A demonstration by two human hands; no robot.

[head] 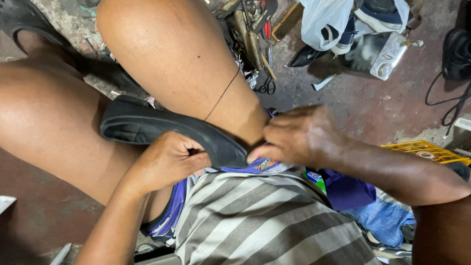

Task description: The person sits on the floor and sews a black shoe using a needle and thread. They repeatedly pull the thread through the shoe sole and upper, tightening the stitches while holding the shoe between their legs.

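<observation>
Centre of the frame: a flat black slip-on shoe of soft leather-like material [167,128] lies across the person's lap, its open mouth toward the left and its narrow end toward the centre, wedged against the inside of the raised right knee.

Left hand [169,162]: clenched around the lower edge of the shoe at mid-length, fingers curled under the sole, thumb side against the upper. Grasp appears firm.

Right hand [301,137]: closed at the shoe's narrow end, fingertips pinched together at the point where the shoe meets the knee. Whether the fingers hold a needle or only the shoe's edge cannot be told; the tips are hidden.

A thin dark thread [223,95] runs taut from that pinch point up across the thigh toward the upper centre of the frame.

Progress, as a judgement: the taut thread suggests stitching at the narrow end is in hand. No finished seam is visible along the exposed edge, so the extent completed cannot be confirmed.

Surroundings: a heap of metal hand tools [252,29] at upper centre; small black-handled scissors [267,87] just below it on the concrete floor; a white plastic bag [326,22] at upper right; a yellow plastic crate [427,149] at the right edge.
</observation>
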